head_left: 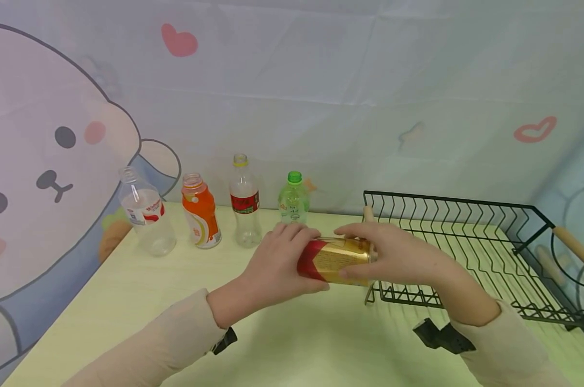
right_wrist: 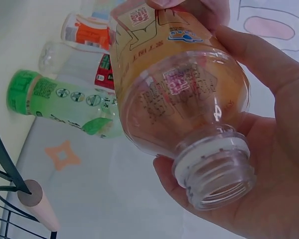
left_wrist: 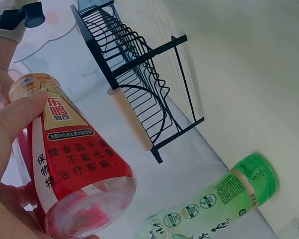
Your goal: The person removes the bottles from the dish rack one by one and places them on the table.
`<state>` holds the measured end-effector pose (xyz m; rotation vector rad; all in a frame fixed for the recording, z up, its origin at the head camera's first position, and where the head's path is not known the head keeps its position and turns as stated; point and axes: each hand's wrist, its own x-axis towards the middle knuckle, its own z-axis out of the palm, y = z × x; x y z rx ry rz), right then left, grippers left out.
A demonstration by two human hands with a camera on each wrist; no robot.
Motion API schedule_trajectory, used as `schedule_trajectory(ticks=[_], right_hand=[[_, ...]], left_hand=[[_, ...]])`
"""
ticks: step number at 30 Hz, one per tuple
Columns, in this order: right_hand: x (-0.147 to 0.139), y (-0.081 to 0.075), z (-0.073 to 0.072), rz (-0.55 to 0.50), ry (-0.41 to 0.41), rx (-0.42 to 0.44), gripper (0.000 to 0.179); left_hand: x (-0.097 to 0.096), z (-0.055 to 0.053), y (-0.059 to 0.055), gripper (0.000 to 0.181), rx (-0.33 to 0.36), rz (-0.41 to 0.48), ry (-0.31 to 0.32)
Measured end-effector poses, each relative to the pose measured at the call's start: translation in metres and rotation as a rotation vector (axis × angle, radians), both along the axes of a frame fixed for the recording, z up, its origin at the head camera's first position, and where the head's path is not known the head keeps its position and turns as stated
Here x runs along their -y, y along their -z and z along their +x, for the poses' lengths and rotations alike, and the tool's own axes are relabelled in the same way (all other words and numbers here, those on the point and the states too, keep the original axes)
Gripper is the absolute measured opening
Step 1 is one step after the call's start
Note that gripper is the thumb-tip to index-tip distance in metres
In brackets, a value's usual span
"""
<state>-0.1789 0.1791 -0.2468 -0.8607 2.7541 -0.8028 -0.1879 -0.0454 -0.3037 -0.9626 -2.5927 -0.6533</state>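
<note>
Both hands hold a clear plastic bottle with a gold and red label (head_left: 337, 259), lying roughly level above the table. Around its red base end curl the fingers and thumb of my left hand (head_left: 277, 263). My right hand (head_left: 398, 252) grips the gold shoulder and neck end. In the right wrist view the bottle's mouth shows no cap, and its clear shoulder (right_wrist: 184, 109) looks hollow. The left wrist view shows the red label (left_wrist: 84, 149) with dark print. Behind the left hand stands a green-tinted bottle (head_left: 293, 200), partly hidden by the hands.
Left along the table (head_left: 176, 312) stand an orange-wrapped bottle (head_left: 201, 209), a bottle with a red and black label (head_left: 246, 215) and a clear bottle with a white and red label (head_left: 149, 226). A black wire rack (head_left: 449, 200) with wooden handles stands at right. Behind hangs a printed cloth (head_left: 292, 70).
</note>
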Motion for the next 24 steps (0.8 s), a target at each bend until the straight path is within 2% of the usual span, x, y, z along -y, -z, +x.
schedule_trajectory(ticks=[6,11,17,24], right_hand=[[-0.003,0.0,-0.002,-0.024,0.034,-0.085,0.063],[-0.011,-0.002,-0.003,-0.077,0.11,-0.135,0.058],[-0.024,-0.004,-0.005,-0.161,0.243,-0.14,0.05],[-0.043,0.008,-0.012,-0.281,0.357,-0.105,0.052]], left_hand=[[0.001,-0.001,0.003,0.071,0.038,0.051,-0.031],[0.005,-0.003,0.008,0.069,0.092,0.129,-0.078],[0.016,-0.008,0.018,0.069,0.134,0.241,-0.13],[0.034,-0.01,0.024,0.07,0.202,0.402,-0.175]])
